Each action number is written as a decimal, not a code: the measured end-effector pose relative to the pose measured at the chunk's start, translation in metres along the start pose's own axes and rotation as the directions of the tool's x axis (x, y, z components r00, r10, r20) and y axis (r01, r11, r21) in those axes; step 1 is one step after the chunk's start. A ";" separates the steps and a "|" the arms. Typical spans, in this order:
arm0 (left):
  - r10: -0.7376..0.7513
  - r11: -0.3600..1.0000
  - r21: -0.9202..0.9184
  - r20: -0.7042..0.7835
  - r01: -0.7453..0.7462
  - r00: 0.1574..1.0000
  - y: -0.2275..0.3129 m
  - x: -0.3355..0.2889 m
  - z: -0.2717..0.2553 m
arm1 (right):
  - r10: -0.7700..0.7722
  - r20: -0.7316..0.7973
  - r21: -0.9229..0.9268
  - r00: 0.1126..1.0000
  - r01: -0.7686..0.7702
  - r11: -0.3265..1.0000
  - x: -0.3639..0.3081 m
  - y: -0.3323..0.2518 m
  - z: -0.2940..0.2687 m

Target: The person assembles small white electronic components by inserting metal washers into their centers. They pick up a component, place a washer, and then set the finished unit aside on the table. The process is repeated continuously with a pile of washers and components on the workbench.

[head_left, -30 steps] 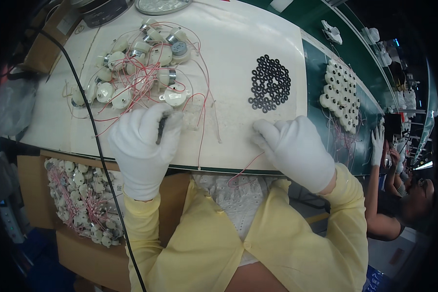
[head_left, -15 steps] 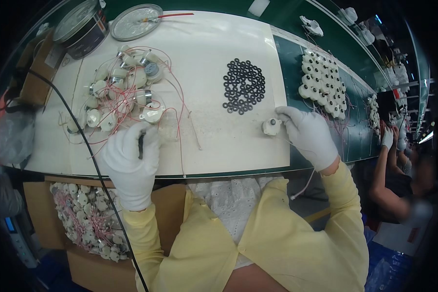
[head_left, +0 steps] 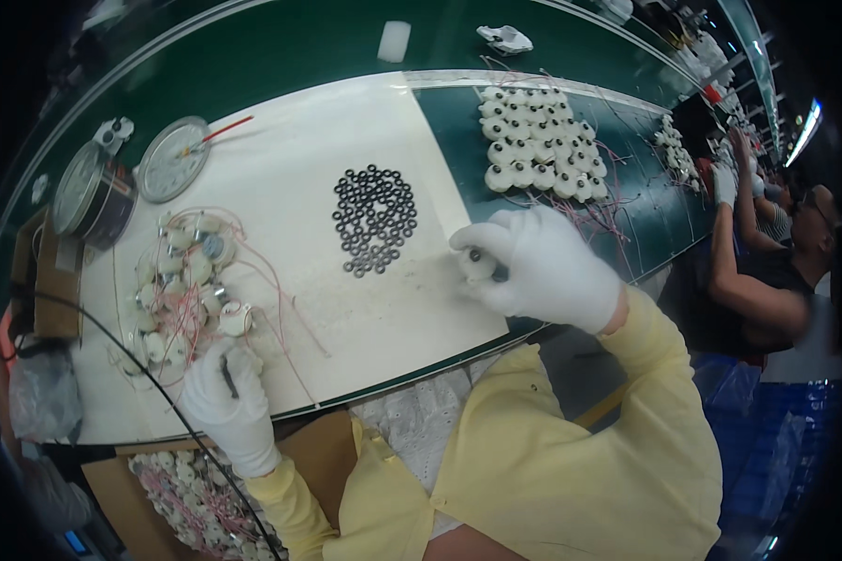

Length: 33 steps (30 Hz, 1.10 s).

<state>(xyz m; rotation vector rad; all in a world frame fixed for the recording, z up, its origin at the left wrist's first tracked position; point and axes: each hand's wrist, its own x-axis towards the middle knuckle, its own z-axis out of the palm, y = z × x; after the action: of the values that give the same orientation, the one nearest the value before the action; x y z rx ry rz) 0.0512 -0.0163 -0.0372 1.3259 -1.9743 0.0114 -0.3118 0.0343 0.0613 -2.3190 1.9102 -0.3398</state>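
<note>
At the near edge of the white mat point(head_left: 346, 318), the left hand point(head_left: 226, 404) in a white glove is closing its fingers around a thin dark tool point(head_left: 226, 376), resting just beside a heap of small round motors with red wires point(head_left: 182, 280) lying toward the mat's left edge. Further right, near the mat's right edge, the gloved right hand point(head_left: 543, 266) is pinching a small white round part point(head_left: 482, 266) between thumb and curled fingers, holding it just above the mat. Beyond it, a cluster of black rings point(head_left: 374, 220) is lying at the mat's middle. Farther still, white round parts point(head_left: 538, 140) are sitting in rows on the green belt point(head_left: 281, 47), and a metal tin point(head_left: 94, 192) is standing at the far left corner.
</note>
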 end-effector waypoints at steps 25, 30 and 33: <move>-0.157 0.988 0.006 0.046 0.157 0.986 0.004 0.002 -0.002 | 0.374 0.023 0.346 0.927 -0.358 0.867 0.020 0.335 -0.057; -0.215 0.976 -0.026 0.028 0.216 0.976 0.011 0.004 -0.002 | 0.482 0.124 0.376 0.867 -0.490 0.786 0.027 0.317 -0.063; -0.196 0.981 0.003 0.014 0.196 0.981 0.013 0.005 -0.001 | 0.442 0.127 0.361 0.888 -0.456 0.813 0.028 0.315 -0.063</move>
<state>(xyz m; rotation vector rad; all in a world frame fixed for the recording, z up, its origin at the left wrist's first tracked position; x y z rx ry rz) 0.0400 -0.0135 -0.0287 1.5200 -1.8471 -0.0903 -0.6219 -0.0517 0.0516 -1.5597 2.0723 -0.5495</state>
